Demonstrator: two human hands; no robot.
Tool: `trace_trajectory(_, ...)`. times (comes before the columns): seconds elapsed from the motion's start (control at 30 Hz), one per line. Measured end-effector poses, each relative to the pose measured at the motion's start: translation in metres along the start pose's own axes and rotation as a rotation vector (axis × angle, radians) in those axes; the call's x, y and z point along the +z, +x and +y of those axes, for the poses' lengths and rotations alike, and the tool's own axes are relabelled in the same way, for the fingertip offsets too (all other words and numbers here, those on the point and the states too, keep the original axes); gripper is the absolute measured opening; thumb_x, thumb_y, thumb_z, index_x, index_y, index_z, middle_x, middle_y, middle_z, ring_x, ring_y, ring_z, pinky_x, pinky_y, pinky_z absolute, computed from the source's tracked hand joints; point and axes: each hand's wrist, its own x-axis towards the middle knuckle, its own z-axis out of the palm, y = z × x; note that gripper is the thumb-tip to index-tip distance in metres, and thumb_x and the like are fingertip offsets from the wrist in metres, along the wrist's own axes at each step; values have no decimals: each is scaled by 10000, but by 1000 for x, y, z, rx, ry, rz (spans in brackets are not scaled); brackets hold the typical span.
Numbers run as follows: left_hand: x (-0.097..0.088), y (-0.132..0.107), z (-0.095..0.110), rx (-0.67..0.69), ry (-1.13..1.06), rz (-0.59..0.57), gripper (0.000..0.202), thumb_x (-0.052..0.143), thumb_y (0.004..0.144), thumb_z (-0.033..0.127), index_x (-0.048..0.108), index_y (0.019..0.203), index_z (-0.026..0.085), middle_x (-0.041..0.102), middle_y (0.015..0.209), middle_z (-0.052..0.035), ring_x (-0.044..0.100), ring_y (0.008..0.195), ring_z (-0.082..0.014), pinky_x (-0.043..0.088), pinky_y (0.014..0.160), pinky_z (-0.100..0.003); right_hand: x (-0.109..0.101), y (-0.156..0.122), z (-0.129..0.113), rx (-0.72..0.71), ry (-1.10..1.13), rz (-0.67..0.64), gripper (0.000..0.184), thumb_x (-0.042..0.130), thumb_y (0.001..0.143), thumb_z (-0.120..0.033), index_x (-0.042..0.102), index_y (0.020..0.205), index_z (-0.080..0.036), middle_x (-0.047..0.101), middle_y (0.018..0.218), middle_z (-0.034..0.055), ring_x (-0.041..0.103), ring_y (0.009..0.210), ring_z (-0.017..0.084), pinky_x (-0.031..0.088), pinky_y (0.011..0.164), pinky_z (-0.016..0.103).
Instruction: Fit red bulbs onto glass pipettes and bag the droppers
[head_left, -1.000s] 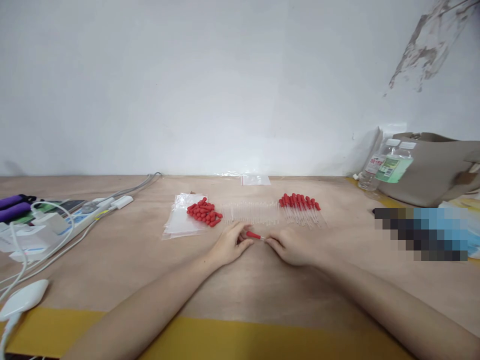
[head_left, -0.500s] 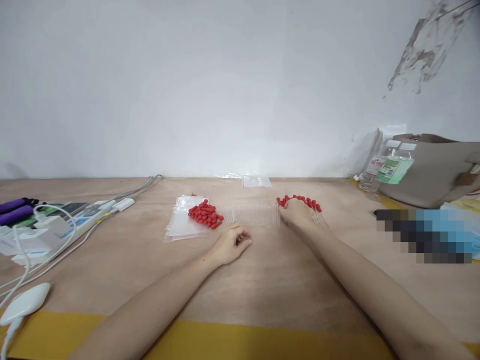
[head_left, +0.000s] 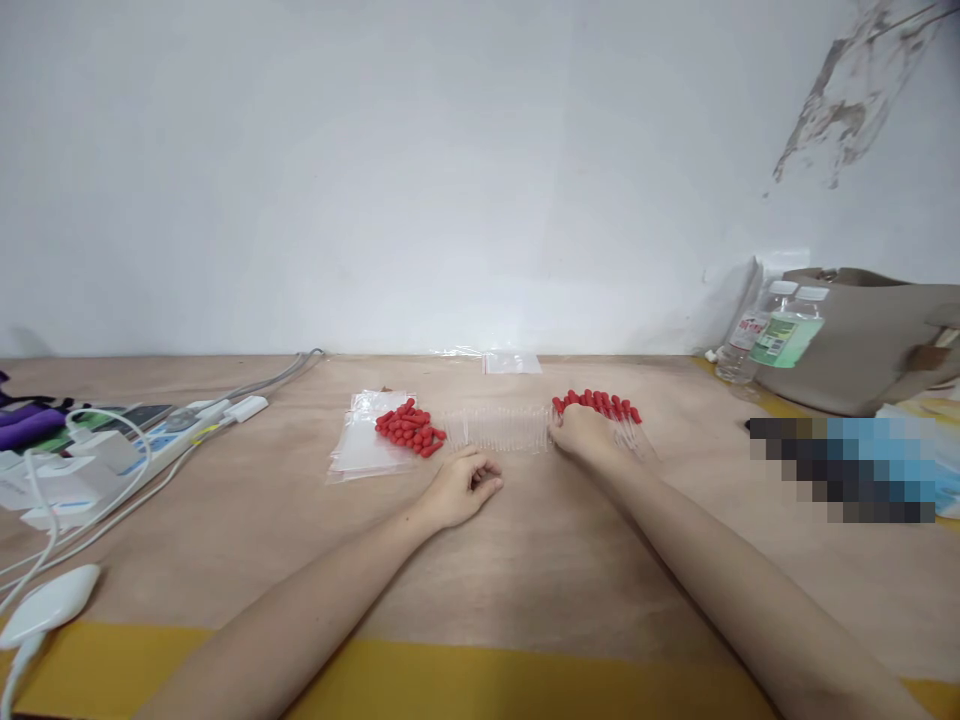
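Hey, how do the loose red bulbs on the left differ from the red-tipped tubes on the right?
The loose red bulbs lie jumbled in a heap, while the red-tipped tubes lie roughly aligned side by side. The loose red bulbs show no stems; the red-tipped tubes have thin, clear ones. Both share the red colour.

On the table [head_left: 465, 590], bulbs [head_left: 409, 430] lie partly on bags [head_left: 358, 455]. Right of them come tubes [head_left: 499, 428], then droppers [head_left: 598, 400]. The left hand [head_left: 462, 488] is before the tubes, the right hand [head_left: 583, 432] at the droppers' left. Far left: power strip [head_left: 163, 438]; far right: bottles [head_left: 787, 342], handbag [head_left: 881, 350].
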Motion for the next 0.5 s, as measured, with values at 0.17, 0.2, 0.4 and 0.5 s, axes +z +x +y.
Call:
trace_trajectory(0.17, -1, -1, 2, 28, 123, 22, 119, 517, 761, 255, 584, 816, 172, 537, 801, -30, 503, 710, -135, 418, 652, -257, 1, 3, -4, 32, 24, -32, 326, 415, 772, -363, 630, 869, -138, 625, 868, 156, 579, 848, 285, 419, 673, 379)
trace_trajectory(0.2, -4, -1, 2, 31, 208, 65, 119, 519, 760, 261, 584, 810, 175, 539, 803, -36, 498, 741, -153, 408, 677, -280, 1, 4, -5, 40, 27, -37, 334, 414, 774, -374, 629, 869, -136, 622, 878, 157, 578, 852, 287, 418, 677, 381)
trace_trajectory(0.4, -36, 1, -11, -71, 842, 313, 160, 507, 755, 289, 574, 841, 172, 522, 872, -101, 426, 871, -263, 330, 714, -391, 3, 5, -9, 69, 55, -63, 334, 439, 765, -360, 623, 905, -120, 606, 945, 180, 567, 891, 291, 410, 699, 380)
trace_trajectory(0.5, -45, 2, -20, -74, 987, 299, 143, 525, 740, 288, 579, 812, 177, 512, 892, -109, 420, 854, -267, 326, 693, -392, 3, 6, -11, 75, 79, -84, 309, 457, 753, -336, 624, 894, -119, 604, 951, 183, 566, 891, 294, 405, 703, 385)
